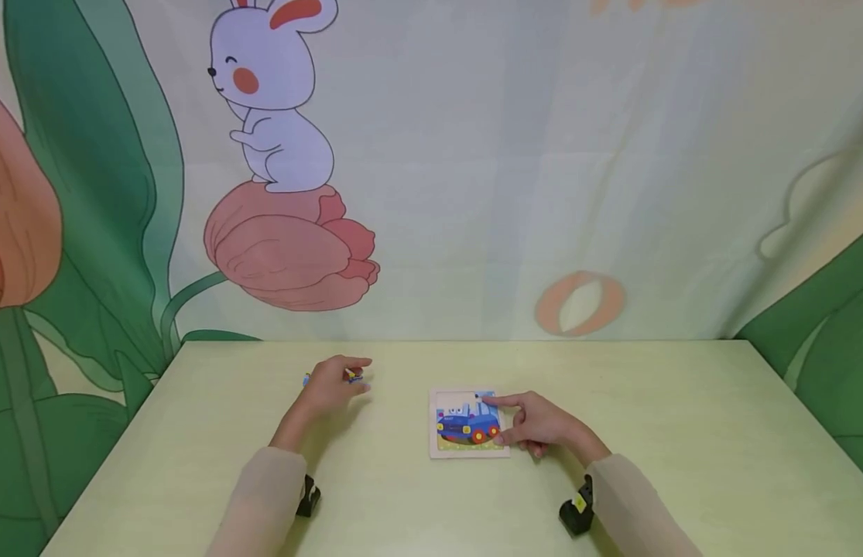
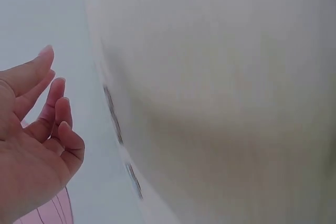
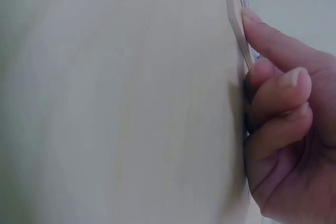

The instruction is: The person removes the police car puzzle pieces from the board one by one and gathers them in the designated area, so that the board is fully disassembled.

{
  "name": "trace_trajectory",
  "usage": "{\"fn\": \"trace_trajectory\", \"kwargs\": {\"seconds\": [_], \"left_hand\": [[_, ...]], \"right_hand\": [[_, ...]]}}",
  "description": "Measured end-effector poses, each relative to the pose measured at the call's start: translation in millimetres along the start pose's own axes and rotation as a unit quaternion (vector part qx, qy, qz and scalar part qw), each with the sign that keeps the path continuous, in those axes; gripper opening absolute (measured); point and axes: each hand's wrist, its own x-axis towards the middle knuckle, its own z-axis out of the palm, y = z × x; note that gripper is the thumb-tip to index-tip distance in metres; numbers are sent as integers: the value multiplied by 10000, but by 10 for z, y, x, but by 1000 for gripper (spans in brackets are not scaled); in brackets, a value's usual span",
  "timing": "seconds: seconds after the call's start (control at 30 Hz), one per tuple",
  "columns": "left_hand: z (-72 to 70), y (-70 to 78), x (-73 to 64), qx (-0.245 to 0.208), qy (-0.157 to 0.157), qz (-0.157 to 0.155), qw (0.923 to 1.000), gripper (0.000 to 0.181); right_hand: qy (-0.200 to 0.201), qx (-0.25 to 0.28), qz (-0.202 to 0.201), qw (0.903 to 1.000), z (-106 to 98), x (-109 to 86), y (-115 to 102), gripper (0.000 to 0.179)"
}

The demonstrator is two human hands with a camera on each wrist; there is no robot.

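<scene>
A square wooden jigsaw puzzle [image 1: 434, 452] lies on the table, showing a blue cartoon vehicle with red and yellow wheels; its upper part is pale. My right hand [image 1: 542, 420] is at its right side, with the index finger stretched over the upper right corner and the thumb at the lower right edge. In the right wrist view, the thumb [image 3: 252, 17] touches the pale frame and the other fingers are bent against the table. My left hand [image 1: 331, 387] hovers with parted, relaxed fingers, holding nothing. Beside it are small colourful puzzle pieces [image 1: 354, 377], partly hidden.
The pale yellow table [image 1: 417, 510] ends at the back against a cloth backdrop [image 1: 431, 193] printed with a rabbit and flowers. Each wrist wears a black camera mount [image 1: 577, 510]. In the left wrist view, two thin flat pieces [image 2: 113, 114] lie on the tabletop.
</scene>
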Motion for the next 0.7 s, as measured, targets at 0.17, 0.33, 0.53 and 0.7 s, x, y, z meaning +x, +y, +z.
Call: {"fn": "trace_trajectory", "kwargs": {"seconds": [0.17, 0.33, 0.53, 0.7], "left_hand": [[170, 189, -24, -378, 32, 148, 9992, 37], [340, 375, -26, -676, 7, 64, 9977, 37], [541, 576, -1, -837, -222, -39, 9962, 38], [702, 740, 33, -903, -504, 13, 9946, 37]], "right_hand": [[8, -29, -59, 10000, -1, 0, 1, 65], [4, -14, -95, 10000, -2, 2, 3, 64], [-53, 85, -250, 9996, -8, -24, -7, 63], [154, 40, -176, 9997, 1, -64, -10, 67]]}}
